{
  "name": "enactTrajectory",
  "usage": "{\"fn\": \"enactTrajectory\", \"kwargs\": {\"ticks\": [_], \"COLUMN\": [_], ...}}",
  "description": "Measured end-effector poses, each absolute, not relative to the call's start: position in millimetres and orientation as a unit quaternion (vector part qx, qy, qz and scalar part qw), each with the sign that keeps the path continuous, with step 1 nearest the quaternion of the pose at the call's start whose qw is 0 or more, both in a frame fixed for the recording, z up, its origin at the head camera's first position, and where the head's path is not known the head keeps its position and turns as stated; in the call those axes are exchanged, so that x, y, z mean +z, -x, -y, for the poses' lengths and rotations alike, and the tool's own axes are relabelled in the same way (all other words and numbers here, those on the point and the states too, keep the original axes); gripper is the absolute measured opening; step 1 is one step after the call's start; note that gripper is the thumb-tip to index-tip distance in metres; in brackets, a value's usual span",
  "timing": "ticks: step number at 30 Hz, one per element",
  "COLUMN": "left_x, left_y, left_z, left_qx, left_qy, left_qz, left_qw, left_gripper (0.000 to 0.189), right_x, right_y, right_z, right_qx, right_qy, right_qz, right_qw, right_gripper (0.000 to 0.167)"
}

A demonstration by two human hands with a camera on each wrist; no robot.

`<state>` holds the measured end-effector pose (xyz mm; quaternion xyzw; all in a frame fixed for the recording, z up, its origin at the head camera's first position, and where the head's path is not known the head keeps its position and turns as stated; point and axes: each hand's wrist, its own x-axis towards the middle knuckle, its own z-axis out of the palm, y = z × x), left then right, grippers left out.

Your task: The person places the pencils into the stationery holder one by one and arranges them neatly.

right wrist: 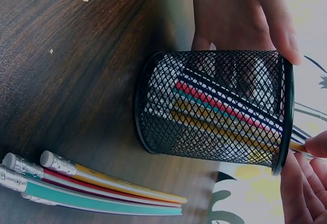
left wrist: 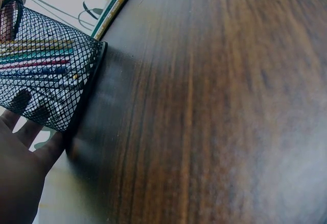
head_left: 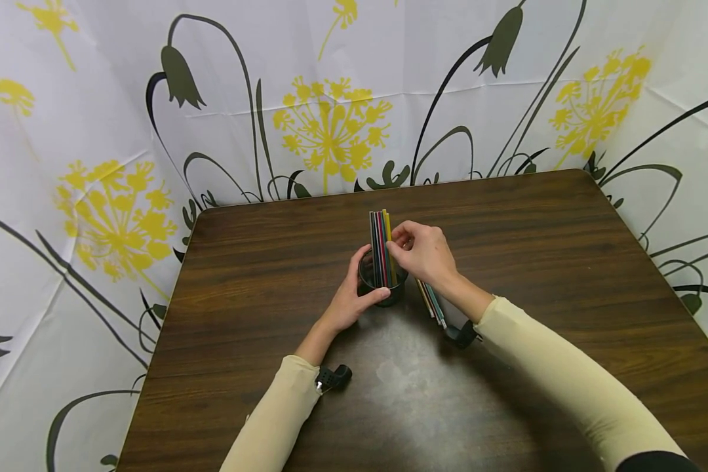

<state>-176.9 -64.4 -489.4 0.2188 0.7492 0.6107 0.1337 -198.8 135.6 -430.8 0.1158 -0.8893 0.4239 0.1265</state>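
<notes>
A black wire-mesh pencil cup (right wrist: 288, 106) stands on the table with several pencils (head_left: 379, 242) leaning upright in it, black, red, teal and yellow among them. My left hand (head_left: 354, 298) grips the cup from its left side, thumb at the near rim and fingers spread around the mesh. Over the cup's right rim, my right hand (head_left: 426, 252) pinches a yellow pencil (head_left: 389, 226) that stands inside with the others. To the right of the cup, below my right wrist, more pencils (right wrist: 107, 188) lie side by side on the table, yellow, red and teal, with white erasers.
The dark wood-grain table (head_left: 259, 262) reaches back to a white curtain (head_left: 236, 144) printed with yellow and grey flowers. Black wrist cameras sit at both wrists, the right one (head_left: 461, 334) close to the loose pencils. Small pale crumbs (right wrist: 85, 0) dot the tabletop.
</notes>
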Motion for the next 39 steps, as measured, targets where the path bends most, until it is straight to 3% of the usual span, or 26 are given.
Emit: {"fn": "enactTrajectory", "kwargs": {"ticks": [4, 15, 26, 39], "left_x": [-470, -470, -504, -506], "left_y": [170, 170, 183, 181], "left_z": [64, 64, 63, 63], "left_qx": [0.609, 0.608, 0.615, 0.611], "left_qy": [-0.226, -0.231, -0.222, -0.215], "left_qz": [-0.748, -0.747, -0.748, -0.754], "left_qw": [0.139, 0.136, 0.115, 0.111], "left_gripper": [0.083, 0.083, 0.085, 0.084], "right_x": [-431, -428, -428, -425], "right_y": [200, 200, 201, 201], "right_z": [-134, -130, -132, -137], "right_qx": [0.419, 0.406, 0.405, 0.411], "right_qy": [-0.109, -0.09, -0.084, -0.091], "right_qz": [0.892, 0.9, 0.902, 0.9], "right_qw": [0.126, 0.127, 0.121, 0.114], "right_gripper": [0.01, 0.01, 0.011, 0.013]}}
